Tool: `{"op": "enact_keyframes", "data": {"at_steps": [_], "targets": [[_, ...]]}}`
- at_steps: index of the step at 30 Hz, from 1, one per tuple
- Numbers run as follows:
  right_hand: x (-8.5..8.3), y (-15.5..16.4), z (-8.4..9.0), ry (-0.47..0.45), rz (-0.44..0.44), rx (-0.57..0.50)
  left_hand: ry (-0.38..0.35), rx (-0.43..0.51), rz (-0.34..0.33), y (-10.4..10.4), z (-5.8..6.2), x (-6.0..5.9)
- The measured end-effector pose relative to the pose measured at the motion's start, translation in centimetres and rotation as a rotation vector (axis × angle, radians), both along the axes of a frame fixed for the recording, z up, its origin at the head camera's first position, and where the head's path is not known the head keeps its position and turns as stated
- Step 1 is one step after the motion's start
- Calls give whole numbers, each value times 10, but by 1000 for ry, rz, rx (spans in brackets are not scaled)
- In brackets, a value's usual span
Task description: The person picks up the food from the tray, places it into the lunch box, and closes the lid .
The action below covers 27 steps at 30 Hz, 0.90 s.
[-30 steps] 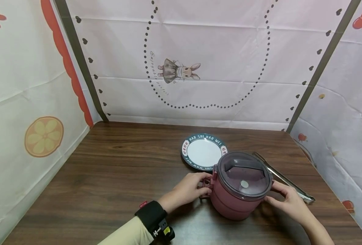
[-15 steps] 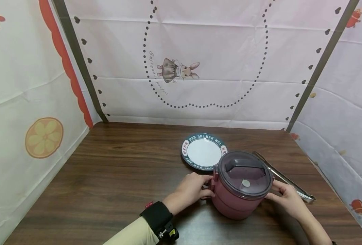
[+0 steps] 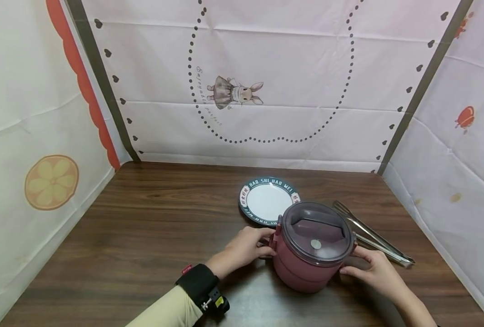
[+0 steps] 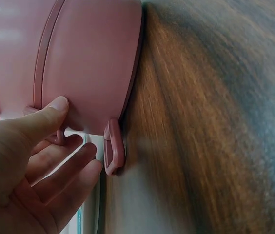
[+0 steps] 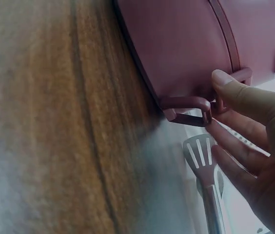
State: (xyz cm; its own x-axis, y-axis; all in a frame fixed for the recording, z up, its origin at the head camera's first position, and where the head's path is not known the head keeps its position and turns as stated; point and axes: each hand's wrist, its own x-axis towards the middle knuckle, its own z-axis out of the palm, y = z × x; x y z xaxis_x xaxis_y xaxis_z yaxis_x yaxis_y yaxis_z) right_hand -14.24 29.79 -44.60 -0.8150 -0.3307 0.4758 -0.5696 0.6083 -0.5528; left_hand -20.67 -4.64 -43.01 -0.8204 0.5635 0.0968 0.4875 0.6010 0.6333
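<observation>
A pink two-tier lunch box (image 3: 303,269) with a smoky see-through lid (image 3: 313,227) stands upright on the wooden table in the head view. From its left side my left hand (image 3: 242,249) grips it, thumb against the wall and fingers behind a small side handle; the left wrist view shows a lower side handle (image 4: 114,146) just beyond the fingertips. Opposite, my right hand (image 3: 374,271) grips the right side, thumb near the seam between tiers, fingers beneath a side clip (image 5: 240,78). A lower handle (image 5: 186,105) shows beside those fingers.
Behind the lunch box sits a round plate (image 3: 266,202) with a green lettered rim, partly covered by it. Metal tongs (image 3: 385,240) with a slotted end lie to the right, near the right hand. Patterned cloth walls (image 3: 164,122) enclose the table (image 3: 143,236).
The lunch box has shifted slightly left relative to the plate, with both hands still on it. More of the tongs now shows. The head view has turned a little to the right.
</observation>
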Motion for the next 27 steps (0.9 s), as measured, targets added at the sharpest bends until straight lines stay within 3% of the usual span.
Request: {"op": "enact_keyframes", "data": {"at_steps": [3, 8, 12, 17, 21, 27], "targets": [[0, 0, -2, 25, -19, 51, -13, 2, 6, 0, 2, 0], [4, -1, -6, -19, -20, 118, -29, -1, 11, -1, 4, 1], [6, -3, -2, -97, -1, 18, -25, -9, 2, -3, 8, 2], [3, -5, -1, -3, 22, -25, -27, -27, -22, -8, 10, 2], [0, -5, 0, 55, -3, -14, 21, -28, -3, -11, 10, 3], [-4, -3, -1, -18, 58, -78, 64, 14, 29, -10, 5, 3]]}}
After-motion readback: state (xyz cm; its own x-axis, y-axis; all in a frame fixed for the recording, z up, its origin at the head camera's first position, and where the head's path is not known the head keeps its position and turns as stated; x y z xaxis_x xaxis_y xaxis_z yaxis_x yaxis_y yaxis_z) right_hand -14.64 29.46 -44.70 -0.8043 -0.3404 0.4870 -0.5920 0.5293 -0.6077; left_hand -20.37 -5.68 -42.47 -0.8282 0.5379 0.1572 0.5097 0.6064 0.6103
